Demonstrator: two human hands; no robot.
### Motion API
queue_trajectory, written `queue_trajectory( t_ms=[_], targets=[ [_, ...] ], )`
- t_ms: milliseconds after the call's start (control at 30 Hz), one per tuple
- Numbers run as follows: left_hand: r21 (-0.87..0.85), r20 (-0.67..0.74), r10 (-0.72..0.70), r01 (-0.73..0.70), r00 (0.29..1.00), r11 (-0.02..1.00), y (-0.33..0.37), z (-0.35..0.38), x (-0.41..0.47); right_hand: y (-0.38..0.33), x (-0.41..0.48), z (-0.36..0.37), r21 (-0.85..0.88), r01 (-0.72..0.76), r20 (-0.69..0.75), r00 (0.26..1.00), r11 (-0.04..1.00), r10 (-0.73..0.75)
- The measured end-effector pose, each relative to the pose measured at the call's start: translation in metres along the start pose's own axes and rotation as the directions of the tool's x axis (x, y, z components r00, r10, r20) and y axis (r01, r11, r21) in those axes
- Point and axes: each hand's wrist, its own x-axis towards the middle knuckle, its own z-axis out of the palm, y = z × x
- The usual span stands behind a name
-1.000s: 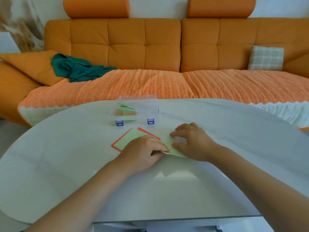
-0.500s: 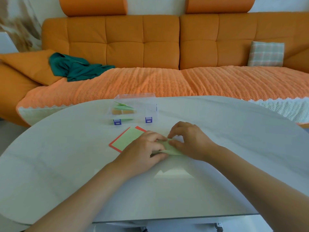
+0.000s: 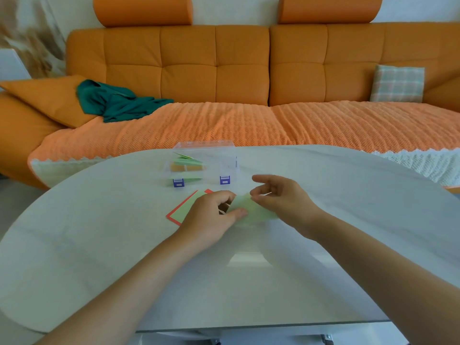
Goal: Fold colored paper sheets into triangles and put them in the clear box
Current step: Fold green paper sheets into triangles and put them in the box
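Green paper [image 3: 252, 210] is pinched between the fingers of left hand [image 3: 211, 218] and right hand [image 3: 283, 203].

A teal cloth [image 3: 117, 103] and plaid cushion [image 3: 397, 83] lie on the orange sofa [image 3: 214, 66].

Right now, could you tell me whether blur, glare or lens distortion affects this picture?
Head view throughout: the right hand and the green paper look slightly motion-blurred; a pale reflection glares on the table; the wide lens bows the table's far edge.
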Motion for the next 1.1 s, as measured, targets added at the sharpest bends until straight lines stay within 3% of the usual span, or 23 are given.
queue_trajectory(
  t_ms=[133,267,467,533,633,833,1100],
  targets=[
    [-0.092,-0.048,-0.014,0.009,0.999,0.996,0.000,0.003,0.002,-0.004,-0.005,0.001,-0.031,-0.054,0.047,0.997,0.998,0.056],
    [-0.041,-0.041,-0.017,0.015,0.999,0.999,0.000,0.007,0.002,-0.002,-0.008,0.004,-0.074,-0.015,0.012,1.000,0.997,0.016],
    [-0.051,-0.044,-0.007,0.005,0.999,0.999,0.003,0.014,0.000,-0.005,-0.009,0.006,0.133,0.028,-0.018,0.999,0.991,-0.026],
    [-0.081,-0.081,-0.007,0.000,0.997,0.997,0.005,0.014,0.000,-0.005,-0.009,0.006,0.087,0.004,-0.051,0.999,0.996,0.001],
    [-0.128,-0.138,-0.016,-0.002,0.990,0.992,0.007,0.013,0.000,-0.004,-0.009,0.005,-0.112,-0.059,-0.135,0.990,0.992,0.044],
    [-0.128,-0.172,-0.028,0.006,0.985,0.992,0.006,0.014,0.000,-0.003,-0.012,0.001,-0.028,-0.031,-0.058,0.998,0.999,0.029],
    [-0.063,-0.168,0.019,-0.030,0.986,0.998,0.004,0.014,0.000,-0.002,-0.013,0.005,-0.104,0.007,-0.045,0.999,0.995,-0.012]
  ],
)
